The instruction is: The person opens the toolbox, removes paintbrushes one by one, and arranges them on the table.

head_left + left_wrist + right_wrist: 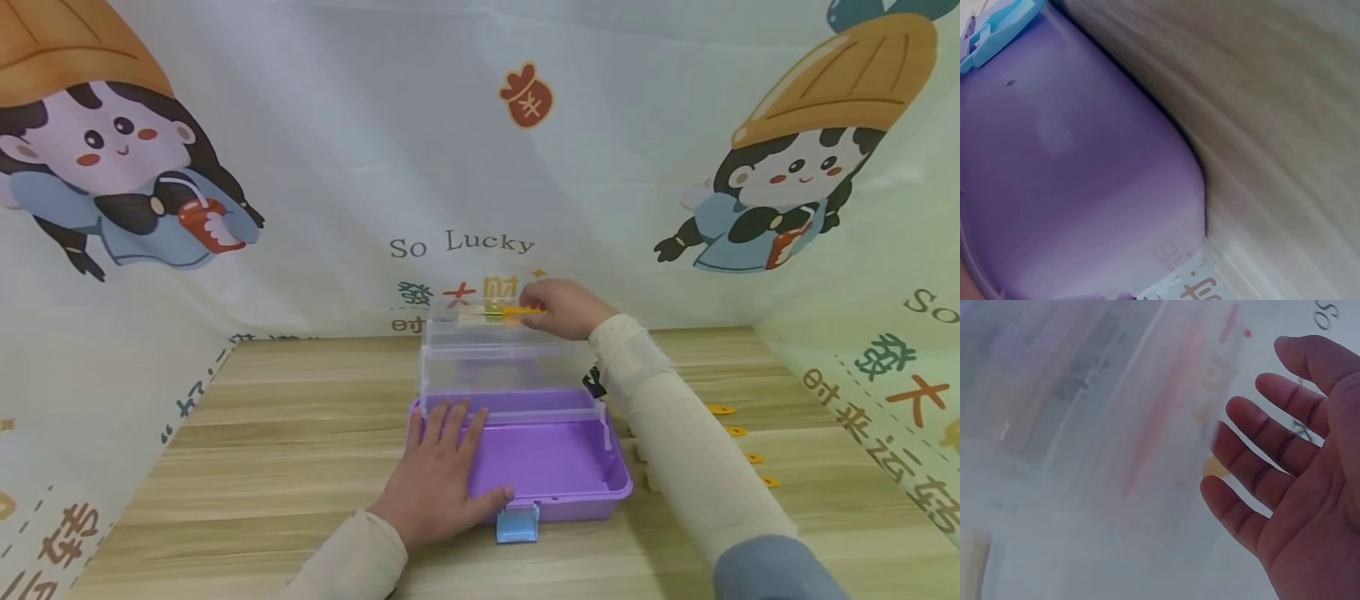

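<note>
A flat paintbrush (493, 312) with a yellow handle lay sideways at the top of the clear raised trays (510, 367) behind a purple box (540, 458); whether it rested there fully was unclear. The right hand (566, 308) was at the handle's end, and the right-wrist view showed its fingers loosely spread, gripping nothing. The left hand (442, 483) lay across the box's left side, fingers fanned out, thumb near the blue latch (517, 525). The brush looked light, with a stiff, probably smooth handle and soft bristles; the handle's middle seemed the best hold. The trays looked thin and likely to tip if pushed. On the worktop (300, 417), more yellow-handled brushes (755, 457) lay right of the box, partly hidden by the right sleeve (697, 467), which blocked access from above.
</note>
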Demonstrator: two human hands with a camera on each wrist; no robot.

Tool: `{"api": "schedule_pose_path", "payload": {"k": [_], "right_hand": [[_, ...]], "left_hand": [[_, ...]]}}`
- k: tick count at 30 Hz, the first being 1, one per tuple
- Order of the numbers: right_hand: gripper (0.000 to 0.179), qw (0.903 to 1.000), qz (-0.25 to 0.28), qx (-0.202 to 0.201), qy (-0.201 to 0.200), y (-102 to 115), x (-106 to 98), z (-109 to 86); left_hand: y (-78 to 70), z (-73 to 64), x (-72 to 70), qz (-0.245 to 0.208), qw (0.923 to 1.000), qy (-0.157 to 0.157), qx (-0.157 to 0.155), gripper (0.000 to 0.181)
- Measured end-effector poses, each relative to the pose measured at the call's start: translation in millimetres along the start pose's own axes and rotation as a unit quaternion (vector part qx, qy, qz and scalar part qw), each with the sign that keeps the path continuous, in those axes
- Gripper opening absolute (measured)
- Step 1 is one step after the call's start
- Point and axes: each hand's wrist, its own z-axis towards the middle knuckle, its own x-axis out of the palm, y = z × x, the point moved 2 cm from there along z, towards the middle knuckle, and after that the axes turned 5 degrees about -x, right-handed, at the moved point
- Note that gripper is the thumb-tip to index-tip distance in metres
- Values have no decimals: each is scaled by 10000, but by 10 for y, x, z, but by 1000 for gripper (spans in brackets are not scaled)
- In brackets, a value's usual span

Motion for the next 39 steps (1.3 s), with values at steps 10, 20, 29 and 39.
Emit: {"api": "schedule_pose_path", "payload": {"k": [10,20,29,39], "right_hand": [[35,9995,191,229,36,-13,176,172],[28,9975,362,606,-102,-50,339,224],[31,9983,321,434,-222,-63,410,229],[31,9978,310,579,-131,-28,455,246]], "left_hand": [[-24,12,-2,63,9998,165,-26,100],[-24,9,-14,70,9999,98,13,100],[-17,-1,-9,72,10000,41,5,99],[4,-4,-10,40,9999,145,-40,99]]}}
